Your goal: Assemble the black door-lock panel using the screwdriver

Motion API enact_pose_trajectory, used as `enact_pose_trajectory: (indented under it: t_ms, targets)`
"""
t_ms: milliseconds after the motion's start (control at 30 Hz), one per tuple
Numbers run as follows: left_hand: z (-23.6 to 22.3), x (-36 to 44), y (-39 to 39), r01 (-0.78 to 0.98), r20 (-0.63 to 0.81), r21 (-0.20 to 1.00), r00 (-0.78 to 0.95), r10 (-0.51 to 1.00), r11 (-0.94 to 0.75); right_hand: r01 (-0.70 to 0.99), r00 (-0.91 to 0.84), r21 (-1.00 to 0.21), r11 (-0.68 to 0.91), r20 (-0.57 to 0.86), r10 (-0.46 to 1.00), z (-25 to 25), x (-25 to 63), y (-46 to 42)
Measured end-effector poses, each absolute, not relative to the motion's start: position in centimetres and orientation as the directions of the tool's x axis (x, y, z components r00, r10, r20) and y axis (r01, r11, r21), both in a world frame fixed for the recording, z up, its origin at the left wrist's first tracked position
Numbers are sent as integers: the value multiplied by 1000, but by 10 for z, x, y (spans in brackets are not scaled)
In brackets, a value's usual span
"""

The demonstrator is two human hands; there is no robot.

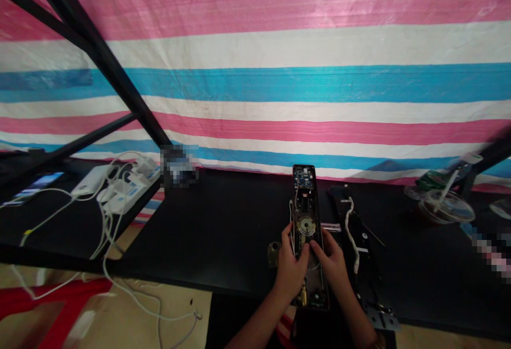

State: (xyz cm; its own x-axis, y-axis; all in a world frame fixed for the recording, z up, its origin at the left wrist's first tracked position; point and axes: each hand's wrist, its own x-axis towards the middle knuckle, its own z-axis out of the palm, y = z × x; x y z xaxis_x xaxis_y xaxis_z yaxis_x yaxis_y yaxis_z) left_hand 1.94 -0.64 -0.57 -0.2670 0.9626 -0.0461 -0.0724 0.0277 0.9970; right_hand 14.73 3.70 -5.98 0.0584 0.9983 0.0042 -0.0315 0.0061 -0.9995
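A long, narrow black housing point(306, 205), which looks like an opened electronic door lock panel, stands tilted at the table's front edge. Its inside faces me, with a blue circuit board point(304, 180) at the top and a round metal part point(306, 225) in the middle. My left hand point(290, 264) grips its left side, and my right hand point(333, 261) grips the right side. Both thumbs press inside, just below the round part; what lies under their tips is hidden. Close to my left hand is a small dark metal piece point(273, 254).
Right of the housing lies another black panel point(365, 240) with a white-wrapped cable point(348, 226) across it. A metal plate point(381, 317) sits at the front edge. Farther right stands a plastic cup point(445, 208) with a straw. Power strips point(130, 189) and tangled cords occupy the left table.
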Motion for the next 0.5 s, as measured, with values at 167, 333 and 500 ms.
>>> enact_pose_trajectory:
  t_ms: [167, 333, 500]
  targets:
    - [-8, 19, -6, -37, -13, 999, -279, 960, 3, -30, 62, -1000, 2, 0, 998, -61, 147, 37]
    - [-11, 20, -6, -45, -16, 999, -279, 960, 4, -28, 51, -1000, 0, -2, 999, -60, 147, 36]
    - [-11, 19, -6, -29, -14, 1000, -281, 960, 6, -29, 50, -1000, -1, -3, 999, -59, 147, 36]
